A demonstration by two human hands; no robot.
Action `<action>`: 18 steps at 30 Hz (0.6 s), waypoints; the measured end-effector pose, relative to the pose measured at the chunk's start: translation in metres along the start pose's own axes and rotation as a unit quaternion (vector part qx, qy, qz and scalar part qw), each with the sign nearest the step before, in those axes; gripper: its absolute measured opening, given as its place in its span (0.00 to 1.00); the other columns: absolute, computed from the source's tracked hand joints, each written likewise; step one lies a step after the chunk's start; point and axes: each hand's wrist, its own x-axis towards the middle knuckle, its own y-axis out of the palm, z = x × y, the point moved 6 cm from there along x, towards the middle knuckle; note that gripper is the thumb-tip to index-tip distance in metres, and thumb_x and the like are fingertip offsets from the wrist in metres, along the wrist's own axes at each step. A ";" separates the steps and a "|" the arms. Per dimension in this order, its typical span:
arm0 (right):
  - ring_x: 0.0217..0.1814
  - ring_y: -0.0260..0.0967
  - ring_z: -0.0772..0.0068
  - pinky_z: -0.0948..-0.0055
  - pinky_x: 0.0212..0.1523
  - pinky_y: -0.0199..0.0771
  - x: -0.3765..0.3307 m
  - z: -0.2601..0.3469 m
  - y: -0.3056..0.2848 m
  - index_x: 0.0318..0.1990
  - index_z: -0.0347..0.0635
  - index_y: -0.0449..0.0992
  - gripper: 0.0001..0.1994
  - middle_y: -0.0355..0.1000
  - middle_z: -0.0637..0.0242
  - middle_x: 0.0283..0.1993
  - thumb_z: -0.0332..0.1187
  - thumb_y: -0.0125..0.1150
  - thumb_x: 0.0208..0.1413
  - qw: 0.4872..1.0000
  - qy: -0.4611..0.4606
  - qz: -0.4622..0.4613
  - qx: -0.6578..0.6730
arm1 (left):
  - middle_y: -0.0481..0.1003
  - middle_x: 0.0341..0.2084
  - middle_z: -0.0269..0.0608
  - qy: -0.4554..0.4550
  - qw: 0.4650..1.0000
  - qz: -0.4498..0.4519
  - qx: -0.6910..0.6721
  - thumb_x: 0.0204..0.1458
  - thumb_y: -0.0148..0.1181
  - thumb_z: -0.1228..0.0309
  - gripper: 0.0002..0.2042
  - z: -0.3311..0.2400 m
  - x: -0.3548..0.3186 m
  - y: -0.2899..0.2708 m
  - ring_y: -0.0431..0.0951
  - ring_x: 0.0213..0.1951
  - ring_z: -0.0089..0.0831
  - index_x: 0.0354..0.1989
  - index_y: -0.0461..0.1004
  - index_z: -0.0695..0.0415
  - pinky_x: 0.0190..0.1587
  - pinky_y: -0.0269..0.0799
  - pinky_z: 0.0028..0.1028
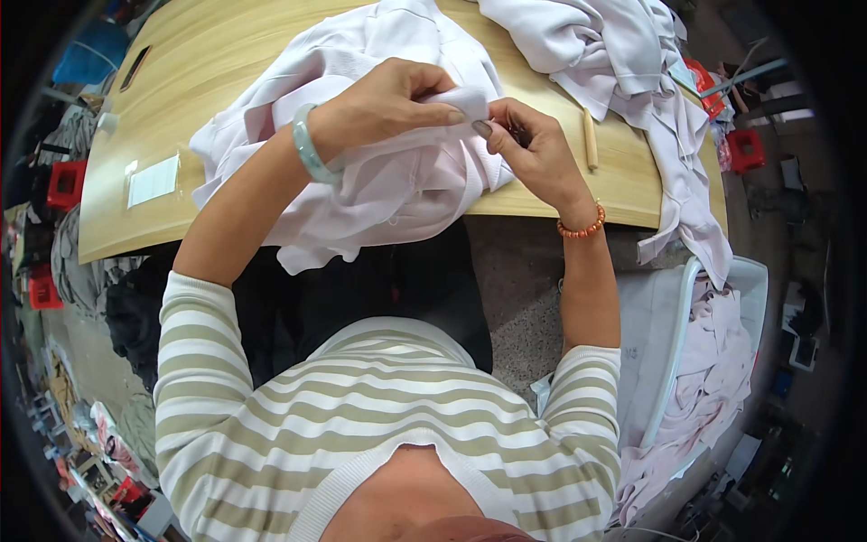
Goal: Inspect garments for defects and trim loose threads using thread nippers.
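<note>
A pale pink knit garment (361,194) lies bunched on the wood-grain counter (194,81), its lower folds hanging past the near edge above the person's lap. Both hands meet at its folded band (462,105), whose long axis runs left to right across the gap between them. The left hand (384,107) comes over the cloth from the left, thumb and fingers clamped on the band; the right hand (533,144) pinches its right end, thumb tip against the bent fingers. Most of the garment lies below and to the left of this grip, so the left hand is nearer its bulk, while the right sits nearer a slim wooden stick (590,140) lying close to lengthwise on the counter. Farther right, more pale garments (596,45) are heaped, one narrow length trailing off the counter to the rim of a pale blue plastic bin (751,282). The bin stands low at the right and holds crumpled pink garments (704,361); its depth cannot be judged.
</note>
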 end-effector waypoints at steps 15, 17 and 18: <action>0.35 0.66 0.57 0.70 0.39 0.67 -0.048 0.041 -0.013 0.54 0.35 0.68 0.17 0.67 0.51 0.34 0.26 0.51 0.57 0.934 -0.019 -0.076 -0.349 | 0.76 0.29 0.30 -0.149 0.960 -0.014 -0.235 0.54 0.60 0.67 0.12 0.027 -0.020 -0.002 0.74 0.30 0.13 0.41 0.75 0.62 0.32 0.69 0.12; 0.32 0.64 0.61 0.72 0.38 0.66 -0.049 0.047 -0.013 0.56 0.36 0.67 0.18 0.65 0.55 0.32 0.26 0.51 0.58 0.937 -0.056 -0.118 -0.325 | 0.76 0.28 0.32 -0.144 0.957 -0.024 -0.251 0.53 0.61 0.67 0.12 0.024 -0.020 0.001 0.74 0.28 0.14 0.40 0.75 0.63 0.30 0.70 0.13; 0.32 0.62 0.65 0.74 0.37 0.65 -0.048 0.045 -0.009 0.58 0.36 0.66 0.19 0.64 0.57 0.32 0.26 0.51 0.58 0.950 -0.089 -0.110 -0.278 | 0.76 0.27 0.33 -0.141 0.952 -0.036 -0.269 0.52 0.62 0.66 0.12 0.023 -0.019 0.002 0.74 0.25 0.16 0.38 0.76 0.63 0.28 0.70 0.14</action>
